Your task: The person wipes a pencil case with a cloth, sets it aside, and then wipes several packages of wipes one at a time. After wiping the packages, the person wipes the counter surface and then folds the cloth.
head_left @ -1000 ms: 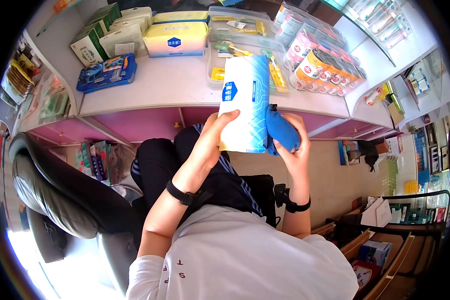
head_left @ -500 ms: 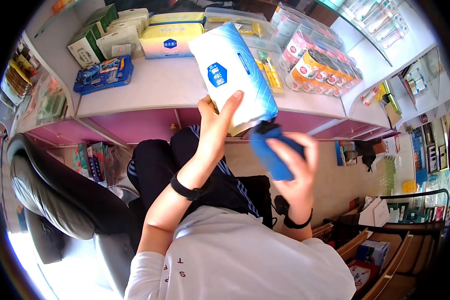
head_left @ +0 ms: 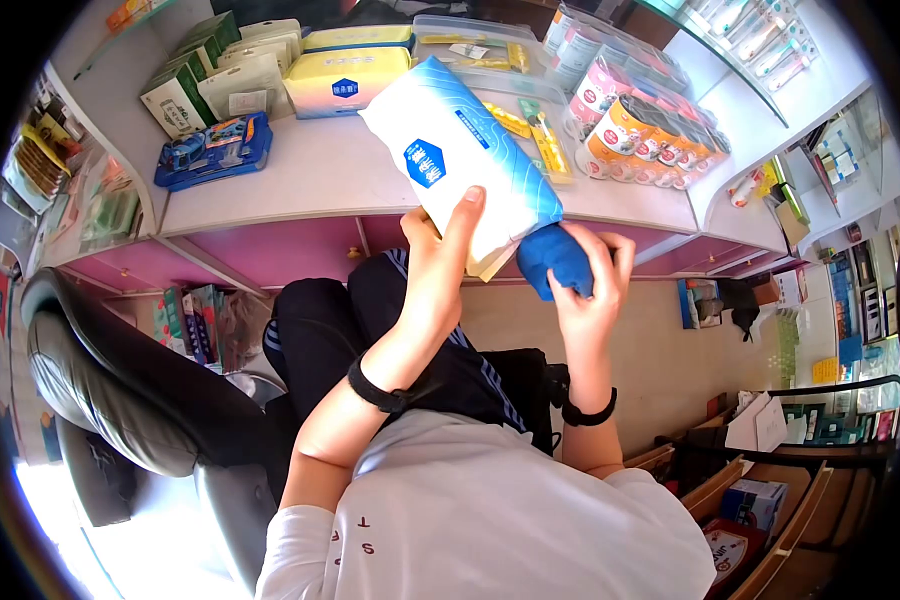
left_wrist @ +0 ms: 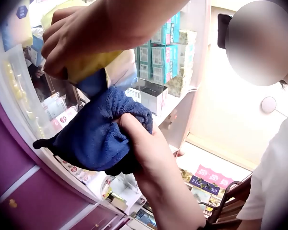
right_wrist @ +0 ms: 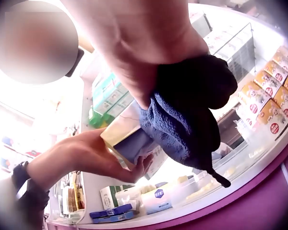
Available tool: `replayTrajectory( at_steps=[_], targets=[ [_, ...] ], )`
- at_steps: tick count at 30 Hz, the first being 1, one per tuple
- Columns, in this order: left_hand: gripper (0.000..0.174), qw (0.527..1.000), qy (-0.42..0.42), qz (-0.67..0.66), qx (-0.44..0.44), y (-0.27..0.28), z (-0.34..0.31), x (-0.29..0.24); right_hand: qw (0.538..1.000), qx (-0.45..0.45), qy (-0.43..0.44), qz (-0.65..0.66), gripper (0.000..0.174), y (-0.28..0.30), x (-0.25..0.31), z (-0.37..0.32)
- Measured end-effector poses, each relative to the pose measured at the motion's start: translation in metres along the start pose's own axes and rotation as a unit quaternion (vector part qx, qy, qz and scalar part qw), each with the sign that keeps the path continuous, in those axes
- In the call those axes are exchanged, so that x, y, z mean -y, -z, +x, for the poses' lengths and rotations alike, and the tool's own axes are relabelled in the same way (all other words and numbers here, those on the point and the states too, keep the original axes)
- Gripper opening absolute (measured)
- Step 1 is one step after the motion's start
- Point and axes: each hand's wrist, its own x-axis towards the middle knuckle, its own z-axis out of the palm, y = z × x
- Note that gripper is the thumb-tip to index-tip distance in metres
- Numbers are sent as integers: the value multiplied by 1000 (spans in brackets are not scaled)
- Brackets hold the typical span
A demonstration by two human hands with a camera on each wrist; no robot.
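Note:
My left hand [head_left: 435,262] holds a soft tissue pack [head_left: 475,150], white and blue, above the counter's front edge. Its thumb lies over the printed face, and the pack tilts with its top to the left. A bunched blue cloth [head_left: 553,262] is gripped in my right hand [head_left: 598,278], right at the pack's lower right end. In the left wrist view the thumb presses into the folds of the towelling cloth [left_wrist: 93,132], which overlaps the pack's end. The right wrist view shows the cloth [right_wrist: 170,124] hanging with a dark tail, my right fingers mostly hidden.
On the white counter [head_left: 300,185] stand yellow tissue packs [head_left: 355,85], a blue toy case [head_left: 215,150], clear bins [head_left: 515,80] and orange-labelled cans [head_left: 640,140]. Pink cabinet doors [head_left: 290,252] are below. A black chair [head_left: 130,370] stands at left, a wooden rack [head_left: 770,510] at lower right.
The tissue pack has turned from nearly upright to leaning left. The blue cloth left the pack's right side, dropped below it, then came back up against its lower right end.

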Motion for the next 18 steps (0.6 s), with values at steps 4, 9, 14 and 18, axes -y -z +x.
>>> replayTrajectory(
  at_steps=[4, 9, 14, 18],
  targets=[
    [88, 1000, 6, -10, -1, 3, 2, 1, 997, -53, -61, -5, 61, 6, -22, 3],
    [87, 1000, 1, -21, 11, 3, 2, -4, 993, -114, -10, -14, 58, 27, -9, 19],
    [59, 1000, 9, 7, 7, -7, -1, 2, 999, -28, 13, 34, 58, 7, 39, 15],
    [63, 997, 50, -52, 34, -10, -5, -15, 998, 22, 34, 48, 62, -18, 27, 0]
  ],
)
